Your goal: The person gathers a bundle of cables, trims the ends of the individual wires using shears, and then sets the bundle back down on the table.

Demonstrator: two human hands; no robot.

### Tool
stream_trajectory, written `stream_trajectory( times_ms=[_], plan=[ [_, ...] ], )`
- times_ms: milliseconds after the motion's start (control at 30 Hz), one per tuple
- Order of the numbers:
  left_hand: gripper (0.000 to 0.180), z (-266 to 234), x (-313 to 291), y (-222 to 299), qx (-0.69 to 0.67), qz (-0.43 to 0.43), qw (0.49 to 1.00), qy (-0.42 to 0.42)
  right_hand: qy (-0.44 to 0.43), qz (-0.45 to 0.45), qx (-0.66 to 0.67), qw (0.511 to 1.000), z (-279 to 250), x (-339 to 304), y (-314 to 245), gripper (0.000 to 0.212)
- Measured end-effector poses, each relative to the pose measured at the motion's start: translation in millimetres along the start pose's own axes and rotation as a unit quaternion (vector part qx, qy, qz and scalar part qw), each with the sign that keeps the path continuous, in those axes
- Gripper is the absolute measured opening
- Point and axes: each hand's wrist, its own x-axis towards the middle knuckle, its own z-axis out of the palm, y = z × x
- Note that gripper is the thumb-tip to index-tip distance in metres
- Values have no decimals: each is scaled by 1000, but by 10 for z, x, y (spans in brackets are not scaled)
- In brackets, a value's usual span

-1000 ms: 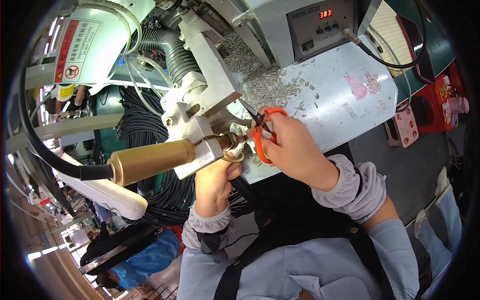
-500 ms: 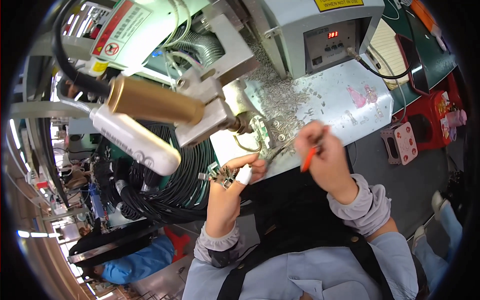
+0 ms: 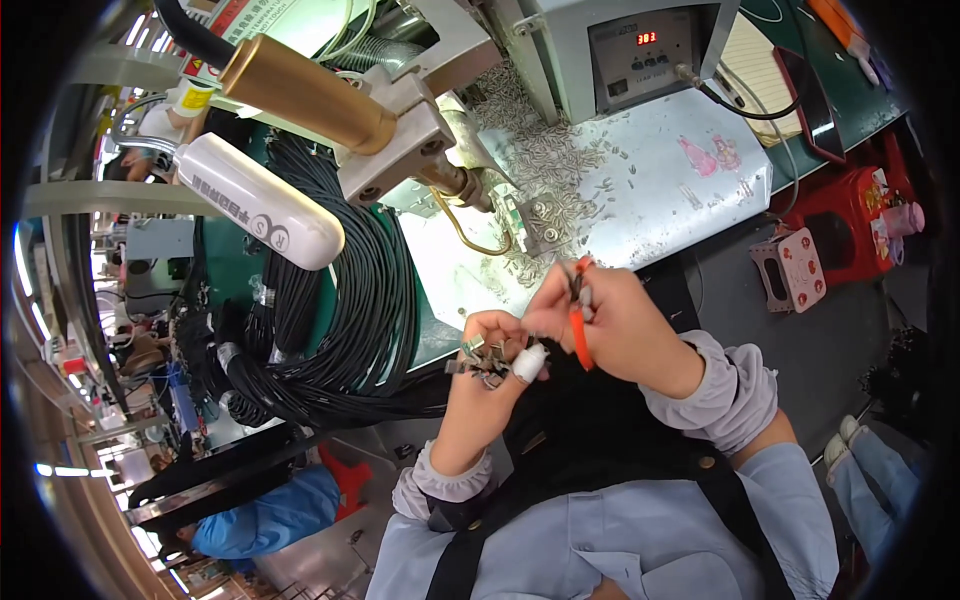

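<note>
White capsule-shaped housing [image 3: 258, 200] and gold metal cylinder [image 3: 310, 95] overhang, and partly hide, coiled black cables [image 3: 392, 290] at the left of the green desk [image 3: 233, 242]. Near the front edge of the pale metal plate [image 3: 665, 225], the left hand [image 3: 482, 400] grasps small silvery connectors [image 3: 485, 362]; beside it, the right hand [image 3: 635, 330] grips an orange-handled metal tool [image 3: 580, 338]. Silvery pins [image 3: 550, 155] strew the plate's left half, before the grey control box [image 3: 650, 55].
</note>
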Motion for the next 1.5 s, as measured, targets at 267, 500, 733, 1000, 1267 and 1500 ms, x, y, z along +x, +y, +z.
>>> stream_trajectory(
  times_ms=[267,500,733,1000,1267,1500],
  plan=[
    [22,69,-50,58,400,297,866,51,-76,220,167,958,-88,-7,-101,23],
    [28,-24,25,61,445,382,810,16,-179,320,236,900,-123,56,-124,22],
    [13,-10,41,102,-196,-68,977,56,54,-231,-121,964,155,5,278,15],
    [9,-53,40,203,-187,-161,969,26,33,-346,-402,847,-119,-28,142,26],
    [15,9,-21,115,-94,-100,989,57,109,-354,-379,848,29,-138,205,25],
    [18,129,-61,13,150,151,966,149,48,-57,66,995,129,-193,150,14]
  ],
)
